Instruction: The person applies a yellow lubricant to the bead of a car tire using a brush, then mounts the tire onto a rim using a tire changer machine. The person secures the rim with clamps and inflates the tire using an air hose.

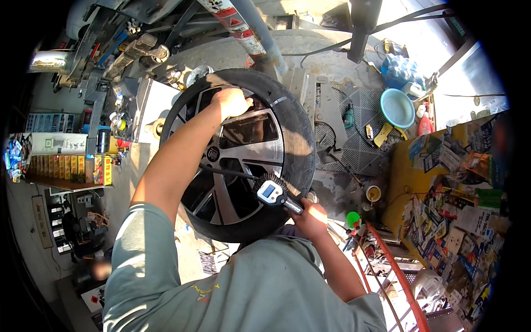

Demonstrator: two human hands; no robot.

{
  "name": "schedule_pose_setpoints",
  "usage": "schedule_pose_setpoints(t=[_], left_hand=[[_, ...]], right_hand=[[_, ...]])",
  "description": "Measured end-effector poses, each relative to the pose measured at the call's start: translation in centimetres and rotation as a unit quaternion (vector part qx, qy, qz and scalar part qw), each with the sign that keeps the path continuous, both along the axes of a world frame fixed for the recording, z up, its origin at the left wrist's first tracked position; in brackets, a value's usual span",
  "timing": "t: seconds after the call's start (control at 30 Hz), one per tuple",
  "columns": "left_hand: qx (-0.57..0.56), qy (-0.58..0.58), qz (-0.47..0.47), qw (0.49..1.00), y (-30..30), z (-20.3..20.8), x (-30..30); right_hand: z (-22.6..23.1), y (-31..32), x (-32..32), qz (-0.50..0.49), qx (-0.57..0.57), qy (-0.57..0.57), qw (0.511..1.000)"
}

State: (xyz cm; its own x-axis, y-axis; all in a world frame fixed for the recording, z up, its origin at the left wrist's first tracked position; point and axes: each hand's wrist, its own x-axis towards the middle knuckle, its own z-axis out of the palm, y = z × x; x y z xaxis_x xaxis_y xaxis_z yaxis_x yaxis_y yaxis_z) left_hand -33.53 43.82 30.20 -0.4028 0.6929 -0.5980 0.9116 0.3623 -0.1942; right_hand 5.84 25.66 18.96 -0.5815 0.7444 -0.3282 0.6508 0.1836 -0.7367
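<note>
A car wheel with a black tyre [293, 127] and a silver-and-black alloy rim [251, 146] stands in front of me. My left hand [232, 102] reaches across to the rim's far upper edge and grips it, fingers curled. My right hand [311, 218] is closed on the handle of a tyre inflator gun with a blue digital gauge [271, 192], held at the wheel's near right side. A thin black hose [224, 171] runs from the gauge leftward across the spokes.
A grey tyre machine with a post [254, 39] stands behind the wheel. To the right are a blue basin [396, 108], a black floor grid [362, 127], a yellow cabinet covered in papers [442, 182] and a red rack [395, 271]. Shelves of boxes [66, 166] are at left.
</note>
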Motion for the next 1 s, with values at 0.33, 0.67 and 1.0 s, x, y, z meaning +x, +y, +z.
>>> schedule_pose_setpoints(t=[0.33, 0.67, 1.0], left_hand=[[0.312, 0.05, -0.022, 0.949, -6.5, 8.4, -0.6], [0.617, 0.001, 0.285, 0.733, -44.0, 3.5, -6.8], [0.289, -0.39, 0.802, 0.347, -87.1, -27.6, 11.0]], right_hand=[[2.0, 0.0, -0.5, -0.004, -0.077, -0.06, 0.995], [0.9, -1.6, -1.0, 0.004, 0.026, -0.007, 1.0], [-1.2, -1.8, -1.3, 0.053, 0.135, 0.018, 0.989]])
